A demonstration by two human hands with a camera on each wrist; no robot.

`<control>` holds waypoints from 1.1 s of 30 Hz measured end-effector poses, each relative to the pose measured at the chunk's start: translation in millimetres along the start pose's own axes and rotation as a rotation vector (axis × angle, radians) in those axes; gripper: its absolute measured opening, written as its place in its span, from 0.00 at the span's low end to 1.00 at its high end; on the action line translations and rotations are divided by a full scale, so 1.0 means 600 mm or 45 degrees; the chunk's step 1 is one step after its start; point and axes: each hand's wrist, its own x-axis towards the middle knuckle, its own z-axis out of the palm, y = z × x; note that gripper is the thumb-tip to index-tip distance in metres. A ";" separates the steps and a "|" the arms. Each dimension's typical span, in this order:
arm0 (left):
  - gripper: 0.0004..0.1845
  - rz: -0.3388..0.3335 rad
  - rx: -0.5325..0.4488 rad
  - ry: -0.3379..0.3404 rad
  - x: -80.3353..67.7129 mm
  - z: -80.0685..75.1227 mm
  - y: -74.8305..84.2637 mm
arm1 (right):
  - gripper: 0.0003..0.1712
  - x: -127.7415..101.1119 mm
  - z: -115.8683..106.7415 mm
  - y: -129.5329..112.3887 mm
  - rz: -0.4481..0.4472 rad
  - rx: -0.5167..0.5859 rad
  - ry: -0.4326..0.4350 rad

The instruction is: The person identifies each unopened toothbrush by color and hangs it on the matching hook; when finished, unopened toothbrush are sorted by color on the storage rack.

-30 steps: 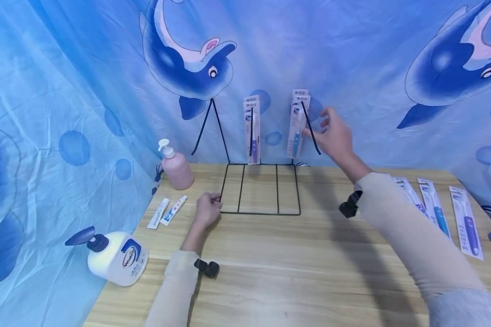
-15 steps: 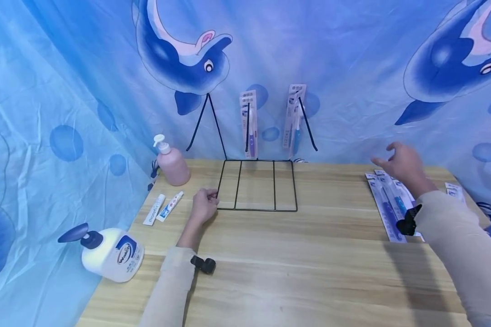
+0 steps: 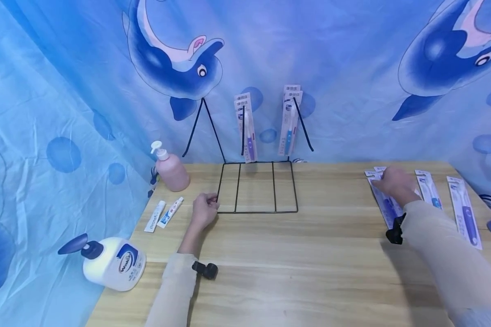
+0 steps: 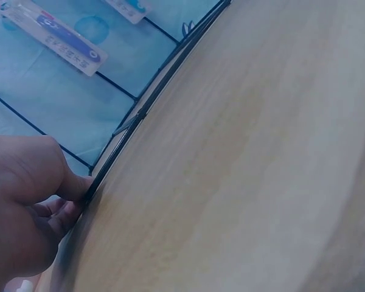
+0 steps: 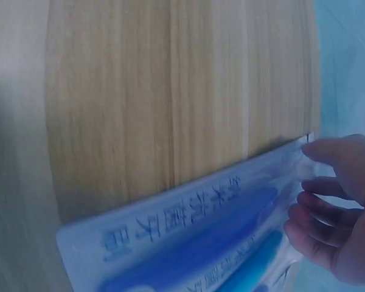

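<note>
In the head view my left hand (image 3: 204,210) pinches the front left corner of a black wire display rack (image 3: 257,212). The left wrist view shows thumb and fingers meeting on the wire (image 4: 109,159). Far to the right, my right hand (image 3: 394,181) is down at a group of blister-packed toothbrushes (image 3: 382,202). In the right wrist view its thumb and curled fingers close on the end of a purple toothbrush pack (image 5: 188,234), with a teal one beside it. Purple toothbrush packs (image 3: 245,129) and teal ones (image 3: 289,125) hang on the rack's hooks.
At the left stand a pink pump bottle (image 3: 172,172) and a white pump bottle (image 3: 116,265). Two small toothpaste tubes (image 3: 154,217) lie between them. More packed toothbrushes (image 3: 464,213) lie at the right. A blue curtain (image 3: 343,68) lines the back and left of the wooden table (image 3: 303,263).
My right hand has left the toothbrush pack on the rack's right hook, swung right and come down on the packs lying there. My left hand still holds the rack's corner.
</note>
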 end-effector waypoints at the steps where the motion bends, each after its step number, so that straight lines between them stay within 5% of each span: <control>1: 0.20 0.012 0.010 0.011 -0.001 0.000 0.000 | 0.22 0.000 0.001 -0.003 0.012 -0.001 0.006; 20: 0.21 -0.004 0.015 0.001 -0.001 0.001 -0.004 | 0.16 -0.010 -0.069 -0.060 -0.034 0.214 0.149; 33: 0.21 0.031 0.035 0.018 -0.005 -0.001 -0.002 | 0.17 -0.083 -0.155 -0.150 -0.321 0.264 0.569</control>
